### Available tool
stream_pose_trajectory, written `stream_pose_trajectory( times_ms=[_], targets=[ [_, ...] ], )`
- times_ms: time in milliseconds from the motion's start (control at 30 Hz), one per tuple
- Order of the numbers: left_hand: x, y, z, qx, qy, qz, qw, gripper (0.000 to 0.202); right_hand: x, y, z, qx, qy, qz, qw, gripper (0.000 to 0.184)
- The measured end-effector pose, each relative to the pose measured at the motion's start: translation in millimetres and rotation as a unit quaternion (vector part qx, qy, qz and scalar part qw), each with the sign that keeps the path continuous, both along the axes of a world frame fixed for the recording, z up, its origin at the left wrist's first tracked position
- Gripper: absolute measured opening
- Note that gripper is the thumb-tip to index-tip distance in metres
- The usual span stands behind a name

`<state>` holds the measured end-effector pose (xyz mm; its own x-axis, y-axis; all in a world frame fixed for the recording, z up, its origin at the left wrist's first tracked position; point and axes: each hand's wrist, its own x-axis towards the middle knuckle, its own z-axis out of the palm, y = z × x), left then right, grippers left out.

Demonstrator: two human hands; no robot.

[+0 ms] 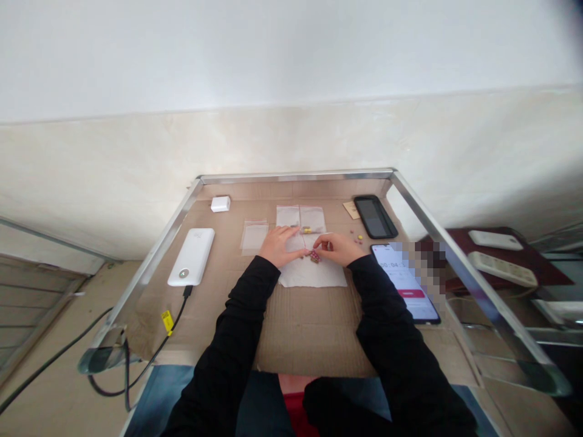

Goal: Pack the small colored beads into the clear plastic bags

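Observation:
My left hand (279,244) lies flat with its fingers stretched over a small clear bag on a white paper sheet (314,276). My right hand (337,247) is pinched, fingertips together over a cluster of small dark red pills (314,257) on the sheet. Beyond the hands lie two clear zip bags (300,217), one with yellow pills (306,230) inside. A few loose pills (356,235) lie to the right of my right hand. What the right fingers hold is too small to see.
Cardboard covers the metal-framed table (296,178). A white power bank (192,256) with a black cable lies on the left, a white charger (220,204) behind it, more empty bags (254,235) nearby. One dark phone (375,216) and one lit phone (407,285) lie on the right.

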<state>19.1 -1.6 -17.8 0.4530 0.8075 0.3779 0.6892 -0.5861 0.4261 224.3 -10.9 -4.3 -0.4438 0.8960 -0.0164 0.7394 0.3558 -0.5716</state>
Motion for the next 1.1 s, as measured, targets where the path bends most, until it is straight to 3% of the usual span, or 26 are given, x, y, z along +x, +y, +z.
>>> stream_pose_trajectory(
  times_ms=[500,1100],
  targets=[
    [0,0,0.6,-0.011,-0.001,-0.01,1.0,0.062,-9,-2,-1.2,-0.005,-0.02,0.008,1.0,0.018],
    [2,-1,-4.4,-0.007,-0.004,-0.025,1.0,0.064,-18,-2,1.4,0.024,0.105,0.0,0.994,0.016]
  ],
)
